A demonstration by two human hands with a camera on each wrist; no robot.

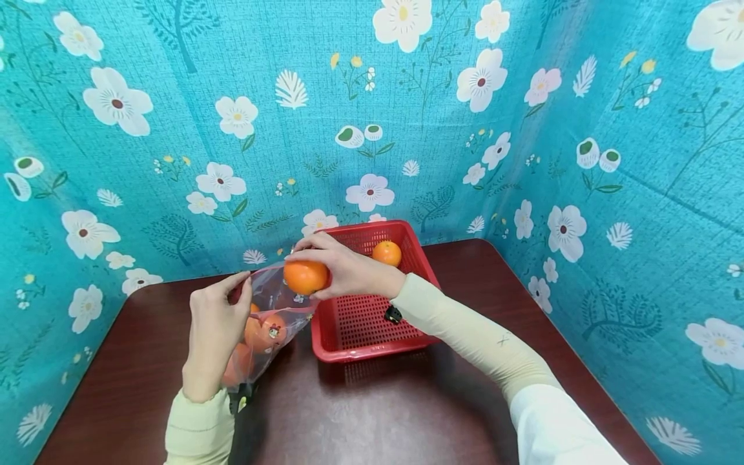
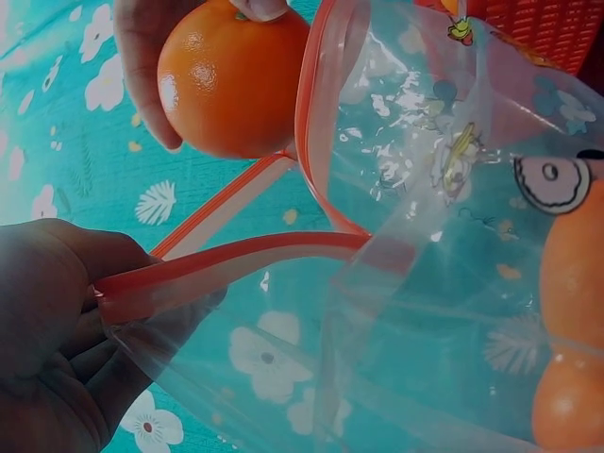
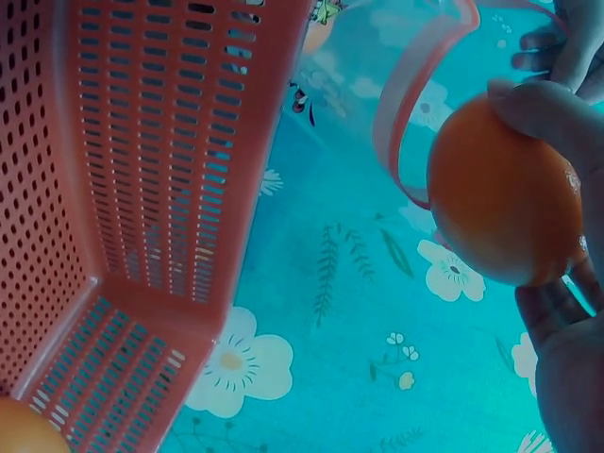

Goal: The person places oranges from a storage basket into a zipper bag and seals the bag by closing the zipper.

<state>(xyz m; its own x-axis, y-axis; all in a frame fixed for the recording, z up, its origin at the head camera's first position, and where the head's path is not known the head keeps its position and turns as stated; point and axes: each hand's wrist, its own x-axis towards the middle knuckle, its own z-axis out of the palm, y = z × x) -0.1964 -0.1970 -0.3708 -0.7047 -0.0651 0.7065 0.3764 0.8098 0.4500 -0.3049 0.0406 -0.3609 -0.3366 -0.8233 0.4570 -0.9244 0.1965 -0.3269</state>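
My left hand (image 1: 217, 326) pinches the red-edged rim of a clear plastic zip bag (image 2: 274, 377), whose mouth gapes open. Several oranges (image 1: 256, 332) show through the film in the lower part of the bag, which has small cartoon prints on it. At the bag's mouth, my right hand (image 1: 349, 266) grips another orange (image 2: 236, 80), fingers and thumb round its sides. In the right wrist view that orange (image 3: 505, 189) is close beside the bag's red rim.
A red perforated plastic basket (image 1: 372, 354) stands right of the bag, under my right forearm. One orange (image 1: 387, 253) lies at its back, and a small black object (image 1: 393, 314) shows near the forearm. Flowered teal cloth (image 1: 325, 97) hangs behind the dark brown table (image 1: 360, 413).
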